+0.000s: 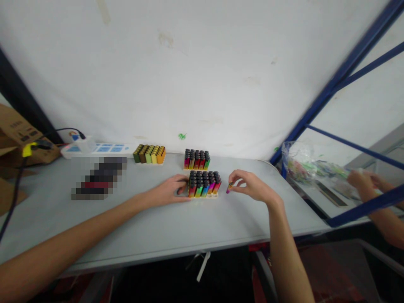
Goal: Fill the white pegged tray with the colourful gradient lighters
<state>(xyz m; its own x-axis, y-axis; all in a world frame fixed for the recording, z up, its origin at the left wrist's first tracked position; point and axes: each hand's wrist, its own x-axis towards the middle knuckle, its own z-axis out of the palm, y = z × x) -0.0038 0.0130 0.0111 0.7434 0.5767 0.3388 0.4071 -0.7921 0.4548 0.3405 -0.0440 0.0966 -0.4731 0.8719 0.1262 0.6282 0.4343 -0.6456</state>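
Note:
In the middle of the table stands a white tray [213,195] packed with rows of colourful black-topped lighters [198,191]. My left hand [173,190] grips the left end of this tray, thumb along the front corner and fingers curled behind. To the right of the tray, apart from it, my right hand [249,184] pinches a single lighter [228,191], purple at its lower end, between thumb and fingertips. It is held tilted just above the table. At the tray's front right, a bit of white base shows with no lighter on it.
Behind stands a second group of black-topped lighters [197,160]. Green and yellow lighters [149,154] sit farther left, before a power strip [107,149]. A blurred-out dark object [101,179] lies left. Beyond a blue frame [328,97], another person's hands [362,181] work near plastic bags [299,162].

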